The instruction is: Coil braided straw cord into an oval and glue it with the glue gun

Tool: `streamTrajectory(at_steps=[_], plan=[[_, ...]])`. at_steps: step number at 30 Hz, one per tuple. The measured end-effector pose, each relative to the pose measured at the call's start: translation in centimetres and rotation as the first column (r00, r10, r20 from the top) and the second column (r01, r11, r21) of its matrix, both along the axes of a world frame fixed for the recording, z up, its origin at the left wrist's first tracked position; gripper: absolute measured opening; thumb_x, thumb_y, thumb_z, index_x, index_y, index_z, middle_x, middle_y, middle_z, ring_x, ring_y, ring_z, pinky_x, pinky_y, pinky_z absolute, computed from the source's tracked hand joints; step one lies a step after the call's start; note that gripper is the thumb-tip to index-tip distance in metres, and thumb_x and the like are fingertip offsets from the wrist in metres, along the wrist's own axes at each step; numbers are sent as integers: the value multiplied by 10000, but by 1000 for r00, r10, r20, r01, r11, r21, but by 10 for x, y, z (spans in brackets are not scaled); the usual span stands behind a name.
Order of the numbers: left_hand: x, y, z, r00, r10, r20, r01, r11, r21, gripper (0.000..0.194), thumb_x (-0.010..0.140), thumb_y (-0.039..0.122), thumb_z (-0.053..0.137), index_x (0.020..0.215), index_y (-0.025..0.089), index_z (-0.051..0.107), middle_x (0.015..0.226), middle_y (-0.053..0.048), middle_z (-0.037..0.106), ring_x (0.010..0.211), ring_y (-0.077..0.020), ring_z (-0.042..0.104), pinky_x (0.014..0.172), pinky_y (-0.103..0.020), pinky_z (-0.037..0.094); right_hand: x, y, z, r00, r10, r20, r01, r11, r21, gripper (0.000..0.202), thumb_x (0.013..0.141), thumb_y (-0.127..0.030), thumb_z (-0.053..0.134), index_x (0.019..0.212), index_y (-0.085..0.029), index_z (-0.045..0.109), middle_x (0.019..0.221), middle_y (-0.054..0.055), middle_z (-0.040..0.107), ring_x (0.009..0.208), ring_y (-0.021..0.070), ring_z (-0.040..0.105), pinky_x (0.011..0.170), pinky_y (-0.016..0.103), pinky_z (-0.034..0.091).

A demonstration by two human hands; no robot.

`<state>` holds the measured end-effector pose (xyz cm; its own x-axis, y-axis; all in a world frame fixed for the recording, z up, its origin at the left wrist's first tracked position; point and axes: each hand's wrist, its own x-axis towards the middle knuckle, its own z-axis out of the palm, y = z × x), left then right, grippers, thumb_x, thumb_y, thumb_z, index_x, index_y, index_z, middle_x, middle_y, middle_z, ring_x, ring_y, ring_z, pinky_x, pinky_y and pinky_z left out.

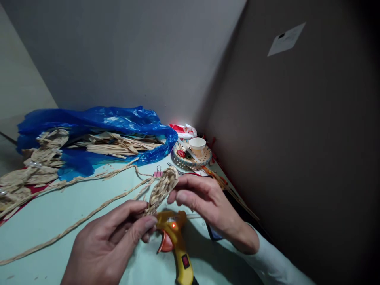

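Grip: left hand (109,241) pinches the lower end of a braided piece (164,188), thumb and fingers closed on it with barely a gap; right hand (208,198) is half curled at the upper side, thumb a little apart from the fingers, and from where I stand I cannot tell whether it has hold
Braided piece: raised between the 2 hands, tilted up toward the right, above the tabletop (53,213)
Holding it well: I'd keep the left pinch firm but not crushing, so the plait stays flat, and let the right fingertips follow the edge lightly to even out the strands
Twisted cords (101,208): 2 long lengths run in from the left and come together behind the piece; whether they join it is hidden; best kept slack, so they don't tug on the pinch
Glue gun (181,249): lies just below the hands, its red light (173,225) on; the nozzle is out of sight near the left fingertips, so I'd treat it as hot and work higher
Plant strips (118,147): spill from the blue plastic bag (118,116), well apart from the hands
Pink binder clip (158,173): just beyond the piece, handy for pinning a loose end
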<state>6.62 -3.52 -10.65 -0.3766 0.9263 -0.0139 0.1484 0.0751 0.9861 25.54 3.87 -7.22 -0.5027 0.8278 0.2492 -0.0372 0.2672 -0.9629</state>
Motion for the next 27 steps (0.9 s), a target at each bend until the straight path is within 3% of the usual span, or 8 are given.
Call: streamTrajectory(at_steps=[2,6,9,11,13,19,23,27], plan=[[1,-1,-5,988,48,-146,-36,996,81,175,666,523,812,756,373,804,795,62,816,721,-202,727,718,-243,592,-8,-7,-4,999,38,13,-38,999,-20,163,907,-360,788,851,-208,766,795,-7,715,739,144,622,753,275,505],[-4,1,-13,959,-29,-283,82,981,176,162,726,544,786,779,395,823,833,60,841,778,-222,758,810,-262,602,-17,-18,-11,1000,1,-21,-3,997,-71,287,939,-476,755,824,-213,738,798,11,698,768,176,623,748,302,514],[-15,9,-14,937,-271,-218,297,951,92,255,803,592,741,862,365,841,838,21,852,755,-226,781,716,-247,627,-16,-18,-11,999,9,-34,-14,987,-162,316,940,-498,751,816,-210,707,735,-5,682,695,157,633,655,266,520],[-23,16,-11,871,-467,-152,476,879,30,344,900,612,633,874,338,840,778,-1,837,701,-208,771,647,-225,617,-14,-15,-9,996,14,-93,-36,970,-240,325,926,-497,770,809,-205,689,711,-26,667,623,117,605,580,220,500],[-27,20,-7,818,-562,-125,566,824,0,385,928,602,602,806,318,832,714,-9,807,663,-192,744,620,-213,603,-12,-13,-9,992,-1,-123,-31,965,-261,351,903,-494,797,759,-201,669,704,-35,653,610,96,579,553,192,481],[-17,15,0,921,-364,-139,368,930,1,291,825,599,703,758,344,826,618,25,768,620,-182,690,624,-211,578,-12,-14,-11,999,-1,-44,-8,978,-208,333,937,-521,745,842,-210,674,774,-8,685,692,153,647,641,270,540],[-16,12,-5,874,-389,-292,434,894,108,259,872,499,686,674,363,785,627,63,770,607,-145,698,595,-145,538,-13,-15,-11,1000,6,26,-4,997,-71,334,956,-493,724,804,-208,638,760,-5,603,875,214,645,862,355,534],[-20,12,-10,865,-349,-362,421,896,142,239,890,497,679,715,378,791,647,79,762,587,-126,691,588,-126,527,-14,-15,-10,998,19,-52,-30,978,-206,349,928,-526,747,834,-203,656,742,-8,627,682,160,592,655,294,504]])
